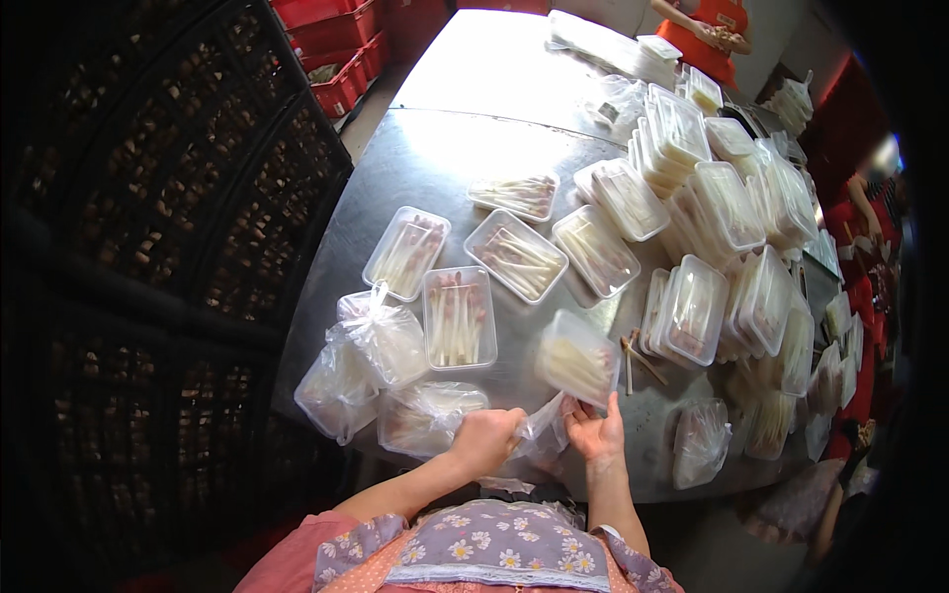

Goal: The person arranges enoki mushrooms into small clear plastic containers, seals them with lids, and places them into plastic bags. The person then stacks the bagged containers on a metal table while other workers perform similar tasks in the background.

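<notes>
Near the table's front edge, my left hand [487, 442] is closed on a clear plastic bag [539, 425], which stretches across to my right hand. My right hand [595, 432] is palm up, its fingers and thumb at the lower edge of a tilted clear plastic container [578, 361]. Motion smears that container, but pale stalks show inside. Left of it lies an open container [460, 318] of pale stalks with pinkish-brown tips. Bagged containers, one with a knotted bag [388, 341], sit beside my left hand, one bagged container [432, 417] being closest.
More filled containers [517, 256] lie across the metal table [346, 222]. Tall leaning stacks of containers [692, 308] crowd its right side. Loose stalks [645, 358] and a bagged container [700, 443] lie right of my right hand. Black crates [178, 198] rise at left. A person in orange [704, 38] stands at the far end.
</notes>
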A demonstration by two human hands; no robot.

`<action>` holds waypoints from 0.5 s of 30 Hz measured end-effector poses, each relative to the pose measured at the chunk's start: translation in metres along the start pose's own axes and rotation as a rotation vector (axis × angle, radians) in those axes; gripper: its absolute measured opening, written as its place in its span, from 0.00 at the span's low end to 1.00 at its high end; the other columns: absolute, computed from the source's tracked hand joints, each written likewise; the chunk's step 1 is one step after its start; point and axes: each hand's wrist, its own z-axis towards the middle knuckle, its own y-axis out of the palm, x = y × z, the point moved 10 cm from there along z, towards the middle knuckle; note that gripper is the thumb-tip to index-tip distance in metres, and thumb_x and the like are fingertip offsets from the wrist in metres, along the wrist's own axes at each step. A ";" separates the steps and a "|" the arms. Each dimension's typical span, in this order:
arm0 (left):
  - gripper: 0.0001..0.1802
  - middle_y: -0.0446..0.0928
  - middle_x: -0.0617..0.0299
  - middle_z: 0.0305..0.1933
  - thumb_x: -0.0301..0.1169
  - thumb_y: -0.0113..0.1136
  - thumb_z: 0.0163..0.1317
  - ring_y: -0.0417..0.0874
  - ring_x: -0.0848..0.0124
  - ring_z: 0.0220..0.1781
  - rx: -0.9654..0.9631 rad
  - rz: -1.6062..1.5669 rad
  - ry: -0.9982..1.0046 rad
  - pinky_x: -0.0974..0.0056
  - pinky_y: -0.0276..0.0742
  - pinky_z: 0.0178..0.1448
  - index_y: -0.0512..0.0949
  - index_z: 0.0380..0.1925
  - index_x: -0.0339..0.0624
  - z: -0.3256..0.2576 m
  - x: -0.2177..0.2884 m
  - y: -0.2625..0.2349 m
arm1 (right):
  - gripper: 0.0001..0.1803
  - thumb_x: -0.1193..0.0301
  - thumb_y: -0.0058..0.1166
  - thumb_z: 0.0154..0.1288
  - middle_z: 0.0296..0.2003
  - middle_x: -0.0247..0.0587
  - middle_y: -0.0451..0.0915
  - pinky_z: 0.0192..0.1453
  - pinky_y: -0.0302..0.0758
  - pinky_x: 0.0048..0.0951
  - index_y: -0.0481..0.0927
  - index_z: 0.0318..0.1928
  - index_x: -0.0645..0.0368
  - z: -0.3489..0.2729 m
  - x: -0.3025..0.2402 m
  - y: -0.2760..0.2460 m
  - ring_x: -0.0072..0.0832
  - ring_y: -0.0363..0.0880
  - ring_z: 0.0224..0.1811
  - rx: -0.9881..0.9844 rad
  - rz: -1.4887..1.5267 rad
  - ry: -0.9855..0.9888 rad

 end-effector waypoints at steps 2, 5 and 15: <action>0.10 0.79 0.51 0.26 0.37 0.63 0.57 0.80 0.52 0.28 0.038 -0.036 -0.013 0.53 0.75 0.34 0.78 0.28 0.43 0.000 -0.003 -0.009 | 0.34 0.46 0.42 0.70 0.57 0.61 0.69 0.62 0.71 0.50 0.66 0.56 0.68 -0.007 0.013 0.002 0.50 0.71 0.59 -0.004 -0.152 0.013; 0.12 0.77 0.53 0.26 0.36 0.67 0.54 0.78 0.55 0.24 0.201 -0.096 0.193 0.56 0.74 0.31 0.76 0.24 0.40 -0.007 0.026 -0.044 | 0.29 0.50 0.41 0.72 0.47 0.57 0.78 0.52 0.78 0.41 0.70 0.52 0.67 -0.029 0.031 0.001 0.43 0.78 0.49 -0.075 -0.715 0.106; 0.17 0.78 0.62 0.28 0.26 0.69 0.51 0.79 0.66 0.27 0.299 -0.284 -0.211 0.61 0.76 0.34 0.75 0.41 0.40 -0.078 -0.042 -0.165 | 0.14 0.67 0.59 0.62 0.35 0.40 0.81 0.38 0.76 0.28 0.79 0.46 0.58 -0.074 0.069 0.090 0.29 0.80 0.34 -0.533 -1.935 -0.733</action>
